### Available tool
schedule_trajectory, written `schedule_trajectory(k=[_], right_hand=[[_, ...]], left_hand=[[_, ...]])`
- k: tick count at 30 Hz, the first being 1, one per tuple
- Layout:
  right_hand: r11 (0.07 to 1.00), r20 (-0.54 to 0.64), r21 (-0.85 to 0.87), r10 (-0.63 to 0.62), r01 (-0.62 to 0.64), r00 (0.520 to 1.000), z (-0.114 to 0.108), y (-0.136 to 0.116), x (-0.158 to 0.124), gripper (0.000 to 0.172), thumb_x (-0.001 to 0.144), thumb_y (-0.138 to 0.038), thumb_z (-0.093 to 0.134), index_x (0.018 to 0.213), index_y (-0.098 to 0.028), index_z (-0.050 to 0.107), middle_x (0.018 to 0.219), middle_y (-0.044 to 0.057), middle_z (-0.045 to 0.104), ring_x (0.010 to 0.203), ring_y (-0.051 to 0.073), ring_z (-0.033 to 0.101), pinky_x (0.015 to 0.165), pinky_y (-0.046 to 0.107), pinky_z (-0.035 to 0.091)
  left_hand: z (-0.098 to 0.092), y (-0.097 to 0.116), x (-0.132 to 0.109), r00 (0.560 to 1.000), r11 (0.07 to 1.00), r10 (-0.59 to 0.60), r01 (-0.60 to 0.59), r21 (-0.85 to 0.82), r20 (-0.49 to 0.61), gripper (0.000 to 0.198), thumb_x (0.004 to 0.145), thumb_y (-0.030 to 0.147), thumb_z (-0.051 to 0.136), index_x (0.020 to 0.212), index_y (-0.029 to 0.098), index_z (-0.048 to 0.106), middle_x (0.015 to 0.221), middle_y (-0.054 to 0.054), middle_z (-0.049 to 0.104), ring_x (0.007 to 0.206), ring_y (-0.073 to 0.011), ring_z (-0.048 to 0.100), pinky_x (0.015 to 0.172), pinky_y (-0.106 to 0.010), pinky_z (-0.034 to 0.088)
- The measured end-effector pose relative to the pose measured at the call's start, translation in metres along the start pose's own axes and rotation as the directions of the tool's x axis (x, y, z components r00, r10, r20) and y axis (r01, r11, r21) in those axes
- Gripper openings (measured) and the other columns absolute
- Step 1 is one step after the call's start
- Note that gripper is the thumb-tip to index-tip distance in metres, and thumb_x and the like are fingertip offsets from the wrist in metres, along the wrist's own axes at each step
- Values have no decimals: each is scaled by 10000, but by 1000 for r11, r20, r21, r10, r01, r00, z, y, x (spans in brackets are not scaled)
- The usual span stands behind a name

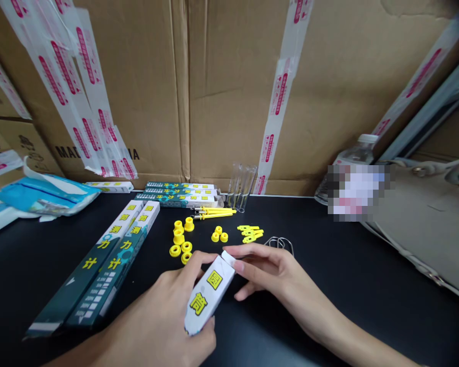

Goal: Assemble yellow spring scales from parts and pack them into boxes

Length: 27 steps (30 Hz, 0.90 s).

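Head view: both hands work one small carton over a black tabletop [367, 285]. Left hand [168, 311] wraps the white carton [208, 295], the one with yellow characters, gripping its lower body, thumb on top. Right hand [263, 272] pinches the carton's end flap [228, 257] between thumb and fingertips; flap looks lifted, end open or half open. Cannot tell if anything is inside.

Progress, as a judgement: carton is in hand and its end is being worked, nothing visibly loaded yet. Loose parts lie on the table beyond the hands: yellow round caps [181, 242], yellow flat pieces [250, 233], yellow rods [214, 211], clear tubes [243, 191] leaning near the cardboard wall [229, 86], wire hooks [281, 243] just behind the right hand.

Two long dark printed boxes [99, 265] lie side by side left of the hands, ends look closed; more of them stacked [179, 194] at the back. Blue plastic packet [46, 196] far left, water bottle [357, 153] right.
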State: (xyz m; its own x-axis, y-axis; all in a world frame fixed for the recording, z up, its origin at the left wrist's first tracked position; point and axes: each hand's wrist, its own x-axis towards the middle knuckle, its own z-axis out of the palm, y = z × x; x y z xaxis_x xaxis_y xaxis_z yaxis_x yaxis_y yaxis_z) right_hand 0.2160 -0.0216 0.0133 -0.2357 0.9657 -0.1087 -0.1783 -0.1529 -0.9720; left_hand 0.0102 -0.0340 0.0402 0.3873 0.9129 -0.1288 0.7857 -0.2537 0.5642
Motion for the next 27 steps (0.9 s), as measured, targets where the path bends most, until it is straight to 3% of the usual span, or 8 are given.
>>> schedule_trajectory(k=[4, 9, 14, 20, 23, 27], right_hand=[[1000, 0, 9, 3, -3, 1000, 0, 1, -2, 326, 797, -353, 815, 1046, -146, 770, 938, 66, 768, 723, 135, 696, 624, 224, 647], [998, 25, -28, -53, 54, 998, -1, 3, -3, 275, 814, -355, 795, 1017, -169, 793, 898, 53, 744, 724, 136, 667, 595, 230, 650], [986, 41, -100, -133, 136, 990, -2, 4, -2, 259, 846, -363, 756, 1027, -184, 802, 954, 64, 717, 788, 164, 649, 582, 250, 652], [985, 11, -110, -136, 136, 991, -1, 6, -2, 334, 842, -382, 756, 1109, -182, 736, 921, 65, 718, 822, 192, 671, 557, 257, 651], [956, 13, -209, -206, 204, 978, 0, 6, -3, 288, 883, -373, 715, 1116, -204, 715, 938, 58, 722, 845, 206, 689, 573, 282, 666], [894, 56, -363, -261, 263, 964, 0, 4, -5, 221, 944, -355, 639, 1038, -199, 763, 922, 44, 719, 728, 163, 684, 627, 314, 688]], left_hand=[[-1, 1, 0, 1000, 1000, 17, -17, -15, 13, 538, 759, 198, 567, 1284, 309, 523, 1050, -14, 702, 942, -200, 695, 787, -238, 537], [-4, 5, 1, 999, 1000, 12, -11, -21, 50, 532, 754, 193, 546, 1271, 318, 537, 1006, 1, 707, 898, -201, 716, 656, -203, 531], [-4, 6, 1, 999, 1000, 9, -9, 13, 31, 552, 746, 212, 563, 1285, 327, 537, 1050, 0, 714, 930, -207, 703, 721, -220, 539], [-3, 4, 0, 1000, 1000, 11, -11, 3, 28, 561, 739, 209, 572, 1287, 327, 540, 1067, -6, 711, 968, -214, 692, 768, -222, 542], [-2, 2, 0, 1000, 1000, -3, 3, -7, 25, 573, 739, 214, 571, 1301, 323, 537, 1058, -12, 709, 954, -219, 691, 798, -242, 546], [0, -1, 0, 1000, 1000, 12, -12, -19, 12, 590, 751, 223, 570, 1332, 309, 513, 1101, -27, 700, 993, -221, 681, 823, -249, 539]])
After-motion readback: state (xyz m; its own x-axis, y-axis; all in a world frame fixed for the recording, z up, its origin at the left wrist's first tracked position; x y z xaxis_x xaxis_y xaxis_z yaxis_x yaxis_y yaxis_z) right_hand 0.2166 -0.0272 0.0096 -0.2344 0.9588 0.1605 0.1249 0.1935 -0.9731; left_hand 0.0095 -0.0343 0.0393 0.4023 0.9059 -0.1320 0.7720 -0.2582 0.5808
